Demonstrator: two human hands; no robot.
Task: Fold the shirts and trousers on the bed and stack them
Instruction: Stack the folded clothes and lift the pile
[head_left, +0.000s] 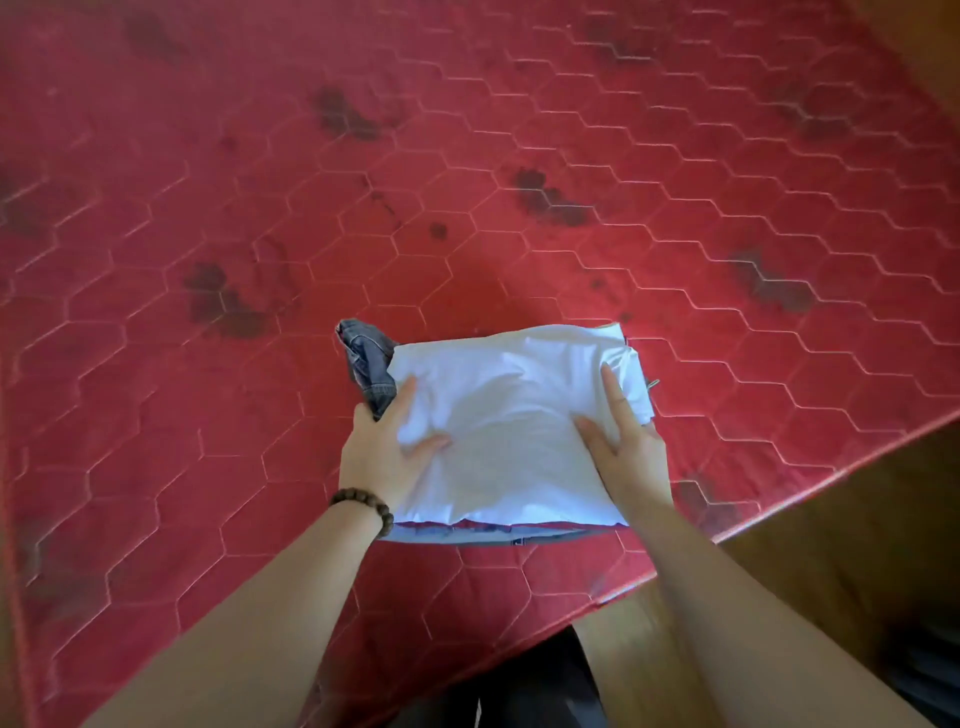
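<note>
While both arms reach in from the near edge, a small stack of folded clothes sits on the bed (519, 156), close to its near edge and a bit right of centre. Top layer is a folded white shirt (509, 415), roughly rectangular, lightly creased. Under it, a pale blue folded layer (441, 535) peeks out along the near edge, and grey-blue denim trousers (366, 364) stick out at the far-left corner. Left hand (387, 447) rests on the shirt's left side: thumb lying across the white fabric, index finger straight along the edge, remaining fingers hidden down the side of the stack next to the denim. Right hand (623, 436) lies flat on the right side of the shirt, fingers extended, thumb angled inward; nothing pinched. Dark beaded bracelet (366, 506) on the left wrist. Bed cover is red, quilted in a hexagon stitch pattern, with several dark blotches. Brown wooden floor (831, 545) shows past the bed's near-right edge, dark clothing of the person at the bottom of the view.
</note>
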